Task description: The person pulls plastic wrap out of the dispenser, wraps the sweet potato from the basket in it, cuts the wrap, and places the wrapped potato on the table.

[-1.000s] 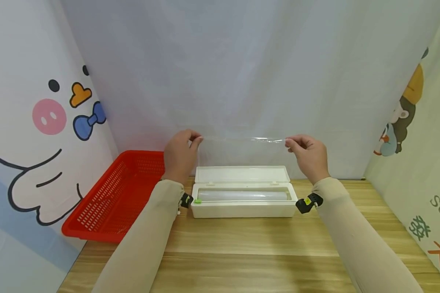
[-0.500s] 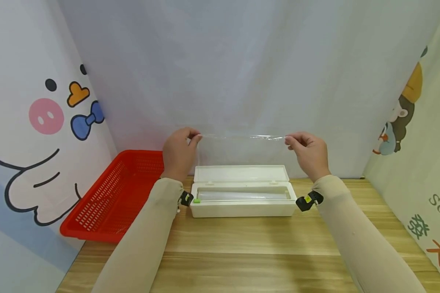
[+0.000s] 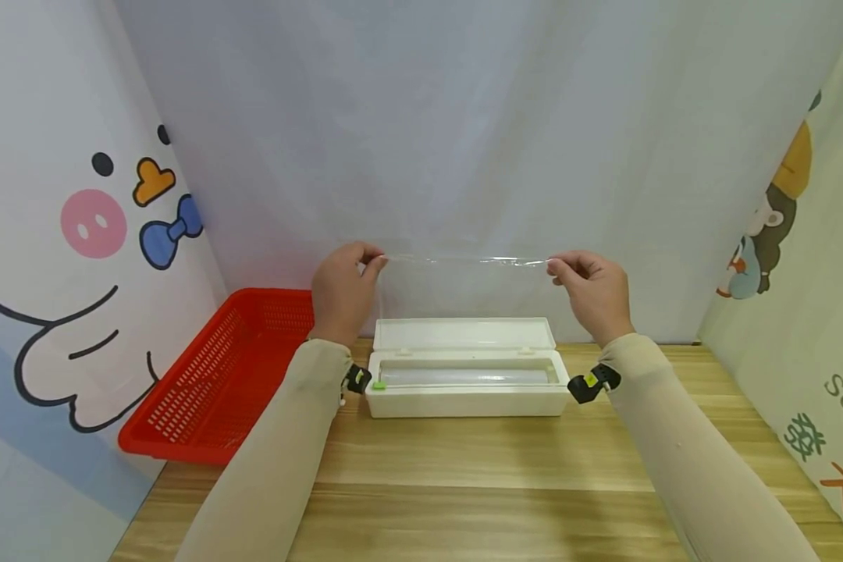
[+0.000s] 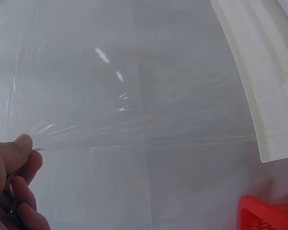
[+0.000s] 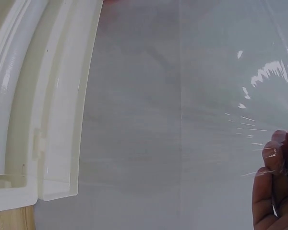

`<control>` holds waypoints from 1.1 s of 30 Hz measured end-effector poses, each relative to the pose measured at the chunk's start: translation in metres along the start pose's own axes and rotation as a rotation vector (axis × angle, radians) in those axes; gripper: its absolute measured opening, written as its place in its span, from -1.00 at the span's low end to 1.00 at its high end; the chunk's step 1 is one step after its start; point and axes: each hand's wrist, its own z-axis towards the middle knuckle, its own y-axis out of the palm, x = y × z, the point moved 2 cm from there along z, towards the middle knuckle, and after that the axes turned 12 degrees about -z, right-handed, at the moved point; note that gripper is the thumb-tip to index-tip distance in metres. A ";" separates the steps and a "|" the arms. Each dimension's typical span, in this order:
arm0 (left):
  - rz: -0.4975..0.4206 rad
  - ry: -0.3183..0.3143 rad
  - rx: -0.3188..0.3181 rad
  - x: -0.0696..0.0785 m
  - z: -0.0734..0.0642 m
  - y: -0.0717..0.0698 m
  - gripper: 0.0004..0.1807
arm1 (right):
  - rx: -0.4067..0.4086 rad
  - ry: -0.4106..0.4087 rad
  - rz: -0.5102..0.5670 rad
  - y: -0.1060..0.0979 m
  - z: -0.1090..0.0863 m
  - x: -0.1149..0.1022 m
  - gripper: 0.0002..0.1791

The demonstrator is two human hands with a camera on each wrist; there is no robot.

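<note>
Between my two hands a clear sheet of plastic wrap [image 3: 464,285] is stretched, its top edge glinting. My left hand [image 3: 346,293] pinches one top corner between thumb and forefinger. The opposite corner is pinched by my right hand [image 3: 593,293]. Below and between them stands a white plastic wrap dispenser box [image 3: 467,402], its lid [image 3: 464,334] tipped back and a roll of wrap [image 3: 464,377] lying inside. In the left wrist view, fine creases fan out through the film from the pinching thumb [image 4: 20,146]. The film runs down toward the box, as the right wrist view also shows.
To the left of the box sits a red plastic basket [image 3: 232,390], partly hidden by my left arm. A green slider [image 3: 378,385] is at the box's front left corner. The wood-grain table [image 3: 492,484] meets a pale curtain [image 3: 464,140] behind; printed curtains hang at both sides.
Both hands have risen slightly, drawing the film a little higher above the box. The pinching grips have stayed the same, and the box and basket have not moved.
</note>
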 end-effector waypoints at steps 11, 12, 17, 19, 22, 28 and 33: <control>-0.010 -0.011 0.006 0.005 0.000 0.002 -0.86 | 0.018 0.002 -0.002 -0.004 -0.002 -0.001 -0.67; -0.013 -0.012 0.007 0.005 0.000 0.001 -0.86 | 0.020 0.002 -0.005 -0.004 -0.002 -0.001 -0.67; -0.026 -0.015 0.015 0.008 -0.001 -0.002 -0.85 | 0.025 0.007 -0.004 -0.005 -0.001 -0.003 -0.66; -0.023 -0.009 0.022 0.008 0.000 -0.002 -0.85 | 0.025 0.011 0.002 -0.005 -0.001 -0.005 -0.65; -0.017 0.001 0.026 0.007 0.001 -0.003 -0.84 | 0.031 0.015 0.011 -0.005 -0.001 -0.006 -0.64; -0.027 -0.002 0.042 0.009 0.002 -0.003 -0.85 | 0.069 0.001 0.027 -0.005 0.000 -0.010 -0.68; -0.032 0.013 0.056 0.011 0.003 -0.003 -0.84 | 0.105 -0.008 0.028 -0.006 0.000 -0.011 -0.67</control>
